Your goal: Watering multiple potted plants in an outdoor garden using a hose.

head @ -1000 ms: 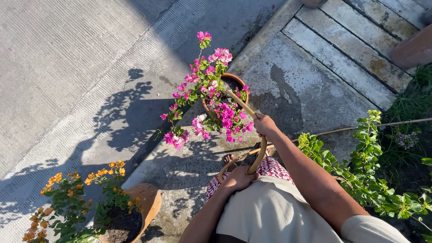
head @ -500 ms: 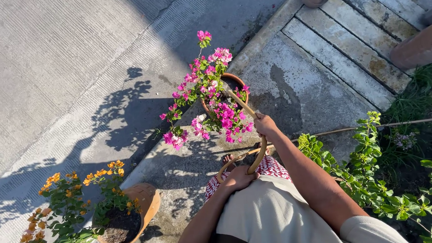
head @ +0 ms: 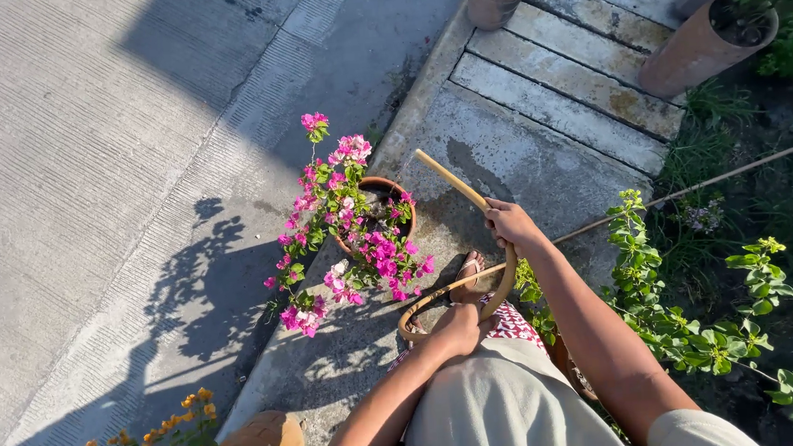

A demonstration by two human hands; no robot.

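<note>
Right hand (head: 508,223): fingers clenched round a tan garden hose (head: 495,286), gripping it just behind the free end, right of the middle of the view.
Left hand (head: 457,327): fingers closed over the same hose lower down, near the person's body, where the hose loops round.
Hose: from the right hand its free end rises far and to the left, stopping above the wet concrete just right of the pink-flowered pot; no water can be made out at the tip. Below the right hand the hose curves down in a loop to the left hand. A thin straight length runs away to the far right over the grass.
Arms: both bare forearms reach in from the near edge, the right arm on the right, the left arm nearer the middle.
Clothing: a pale beige garment (head: 506,407) fills the near middle, with a red and white patterned cloth (head: 516,323) showing beyond it.
Foot: a sandalled foot (head: 469,272) stands on the slab between the two hands.
Pink-flowered plant (head: 342,226): grows in a terracotta pot (head: 393,192) left of the hose end, on the kerb edge.
Orange-flowered plant (head: 146,444): near left corner, beside another terracotta pot (head: 268,441), partly cut off.
Green shrubs (head: 691,316): right of the right arm.
Ground: grey concrete road (head: 76,149) to the left, stained slabs (head: 570,87) far right.
Far pots: two brown pots (head: 708,39) at the far right edge.
</note>
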